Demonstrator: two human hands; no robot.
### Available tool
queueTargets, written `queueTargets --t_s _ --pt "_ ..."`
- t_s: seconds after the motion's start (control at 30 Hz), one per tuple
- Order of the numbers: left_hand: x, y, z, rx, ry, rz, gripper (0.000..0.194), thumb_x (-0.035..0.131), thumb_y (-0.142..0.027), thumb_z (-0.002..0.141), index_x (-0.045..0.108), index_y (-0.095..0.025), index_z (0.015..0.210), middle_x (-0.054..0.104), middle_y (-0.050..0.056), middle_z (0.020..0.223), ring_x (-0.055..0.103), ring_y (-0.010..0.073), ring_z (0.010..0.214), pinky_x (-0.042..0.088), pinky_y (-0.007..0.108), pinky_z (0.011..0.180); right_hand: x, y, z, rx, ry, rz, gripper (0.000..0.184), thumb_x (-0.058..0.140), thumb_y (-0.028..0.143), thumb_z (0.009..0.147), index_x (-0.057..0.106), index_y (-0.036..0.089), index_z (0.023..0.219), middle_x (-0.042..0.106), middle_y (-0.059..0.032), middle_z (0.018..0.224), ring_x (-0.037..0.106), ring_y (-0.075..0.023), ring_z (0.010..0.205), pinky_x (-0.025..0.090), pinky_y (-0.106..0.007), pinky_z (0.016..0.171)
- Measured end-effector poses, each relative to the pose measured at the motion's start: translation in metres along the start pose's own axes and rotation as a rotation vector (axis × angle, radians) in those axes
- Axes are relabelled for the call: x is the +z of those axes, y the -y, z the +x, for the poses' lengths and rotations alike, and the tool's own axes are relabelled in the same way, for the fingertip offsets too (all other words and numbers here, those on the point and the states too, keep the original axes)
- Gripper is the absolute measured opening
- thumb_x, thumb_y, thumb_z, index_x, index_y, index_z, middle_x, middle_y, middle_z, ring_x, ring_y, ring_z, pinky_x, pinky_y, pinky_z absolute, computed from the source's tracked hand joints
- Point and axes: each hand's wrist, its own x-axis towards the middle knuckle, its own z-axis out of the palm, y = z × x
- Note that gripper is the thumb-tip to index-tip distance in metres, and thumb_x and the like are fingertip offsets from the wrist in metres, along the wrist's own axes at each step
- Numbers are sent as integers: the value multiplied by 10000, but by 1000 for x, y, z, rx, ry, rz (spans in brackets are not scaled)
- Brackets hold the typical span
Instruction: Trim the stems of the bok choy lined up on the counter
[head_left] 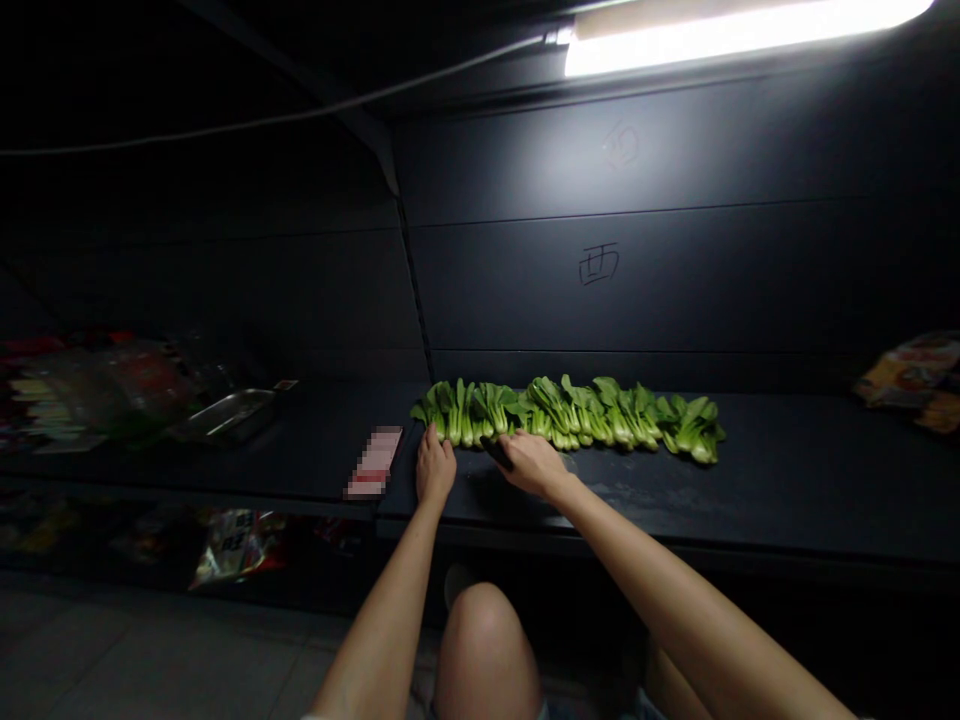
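Observation:
A long row of green bok choy (pixel 570 412) lies on the dark shelf, with leaves toward the back panel and pale stems toward me. My left hand (pixel 436 468) rests at the left end of the row, its fingers stretched forward against the stems of the leftmost heads. In my right hand (pixel 531 462) is a black object (pixel 496 452), held just in front of the stems near the row's middle; its kind is unclear. The bok choy behind my right fingers is partly hidden.
A phone (pixel 375 462) with a blurred screen lies left of my left hand. Farther left are a metal tray (pixel 229 412) and packaged goods (pixel 112 390). Snack bags (pixel 919 375) sit at the far right. A tube light (pixel 750 35) hangs above; my knee (pixel 487 640) is below the shelf edge.

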Motion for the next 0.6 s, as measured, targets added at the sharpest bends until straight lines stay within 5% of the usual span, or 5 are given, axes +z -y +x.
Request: queueTargets --t_s 0.6 --pt "4 4 3 -33 29 -56 487 371 -181 881 405 -114 1363 542 169 1338 490 239 1270 398 374 1056 0 14 11 8 -21 39 347 381 386 937 589 143 1072 691 -150 988 624 -245 974 447 -286 777"
